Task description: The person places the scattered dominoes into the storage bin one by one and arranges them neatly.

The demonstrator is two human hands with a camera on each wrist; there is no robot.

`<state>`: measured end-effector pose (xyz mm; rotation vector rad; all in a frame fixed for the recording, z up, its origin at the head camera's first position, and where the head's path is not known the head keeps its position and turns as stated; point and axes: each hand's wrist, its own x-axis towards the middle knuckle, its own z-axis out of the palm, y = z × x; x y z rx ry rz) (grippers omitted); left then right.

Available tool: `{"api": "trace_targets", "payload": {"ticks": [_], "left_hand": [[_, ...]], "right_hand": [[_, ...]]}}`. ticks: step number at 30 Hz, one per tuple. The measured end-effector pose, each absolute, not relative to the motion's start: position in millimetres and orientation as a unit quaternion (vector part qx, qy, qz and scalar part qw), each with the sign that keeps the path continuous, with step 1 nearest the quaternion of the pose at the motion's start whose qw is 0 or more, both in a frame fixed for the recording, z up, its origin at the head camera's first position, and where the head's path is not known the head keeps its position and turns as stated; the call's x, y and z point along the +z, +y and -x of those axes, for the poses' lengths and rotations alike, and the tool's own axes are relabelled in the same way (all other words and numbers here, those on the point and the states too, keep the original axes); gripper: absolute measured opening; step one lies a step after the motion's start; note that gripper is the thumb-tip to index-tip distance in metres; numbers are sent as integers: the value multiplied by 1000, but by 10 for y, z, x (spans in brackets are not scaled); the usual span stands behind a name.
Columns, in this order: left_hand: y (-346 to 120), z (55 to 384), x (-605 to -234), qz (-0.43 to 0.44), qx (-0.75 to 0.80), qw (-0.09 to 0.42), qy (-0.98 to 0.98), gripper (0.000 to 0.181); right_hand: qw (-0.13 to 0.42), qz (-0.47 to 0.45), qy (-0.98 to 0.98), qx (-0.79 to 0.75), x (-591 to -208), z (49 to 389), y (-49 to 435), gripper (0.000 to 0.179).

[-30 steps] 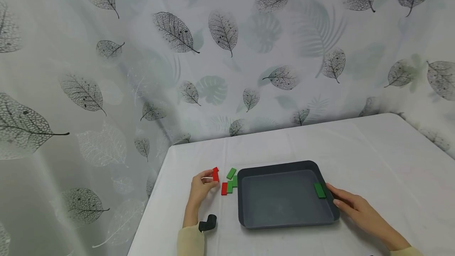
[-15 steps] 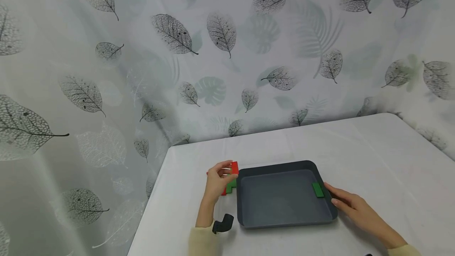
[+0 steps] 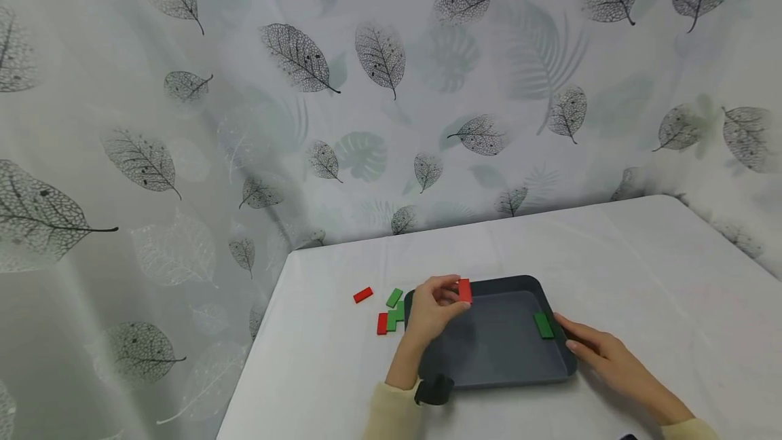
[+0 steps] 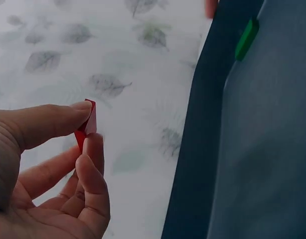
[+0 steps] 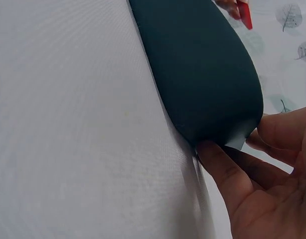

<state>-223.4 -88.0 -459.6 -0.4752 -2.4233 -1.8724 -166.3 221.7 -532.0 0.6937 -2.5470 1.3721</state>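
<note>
My left hand is over the left part of a dark grey baking tray. It pinches a red domino-shaped block between thumb and fingertips, seen edge-on as a red block in the left wrist view. At the tray's right side, my right hand holds the outer wall, its fingertips on the tray's edge in the right wrist view. A green block lies inside the tray by the right wall. My left forearm hides part of the tray's left side.
Left of the tray, several blocks lie on the white-covered table: a red block beside green blocks, a tilted green block, and a separate red block. A leaf-patterned curtain hangs behind.
My left hand has lifted the red block from beside the tray and carried it right, over the tray. The right hand keeps its place at the tray's side.
</note>
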Motion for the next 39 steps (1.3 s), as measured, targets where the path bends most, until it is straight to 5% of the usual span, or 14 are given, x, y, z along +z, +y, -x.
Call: {"api": "trace_targets", "payload": {"ticks": [15, 39], "left_hand": [[-81, 2169, -4950, 51, -575, 14, -816, 46], [335, 2144, -5138, 18, -483, 15, -875, 39]], "right_hand": [[58, -201, -875, 437, -5280, 1675, 2170, 44], [60, -204, -871, 444, -5298, 1654, 2214, 45]]}}
